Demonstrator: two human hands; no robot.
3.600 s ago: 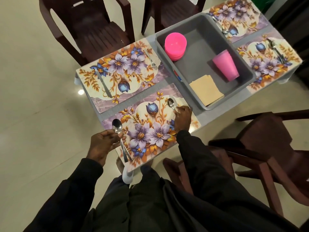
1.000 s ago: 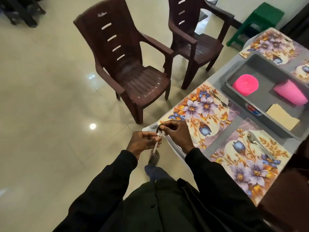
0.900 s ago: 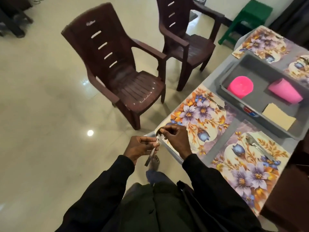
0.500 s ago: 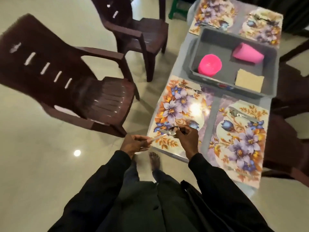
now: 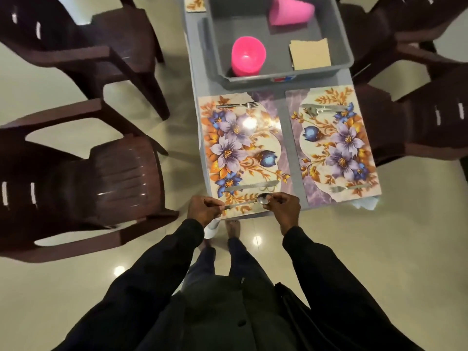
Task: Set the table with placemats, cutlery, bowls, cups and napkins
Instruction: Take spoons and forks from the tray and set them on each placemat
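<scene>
Spoon [image 5: 246, 202]: held level just above the near edge of the left mat [image 5: 253, 148], parallel to the knife [image 5: 250, 186] and just beside it; I cannot tell whether it touches the mat.
Left hand [image 5: 205, 209]: fingertips pinch the handle end.
Right hand [image 5: 283, 209]: thumb and fingers pinch the bowl end.
Changed: a second ago both hands worked the spoon over the floor, off the table's corner. Now the person faces the short end and the spoon has come in over the mat.
Meaning: likely the last piece for this setting (the fork [image 5: 238, 105] lies at the mat's far end, the knife at the near one). Once it is laid down, both near mats would seem to have their cutlery.
Right mat [image 5: 336, 148]: cutlery lies at both ends.
Still to do: the bowls [image 5: 248, 55], cup [image 5: 291, 11] and napkins [image 5: 310, 53] sit in the tub [image 5: 253, 81], none set out on these two mats.
</scene>
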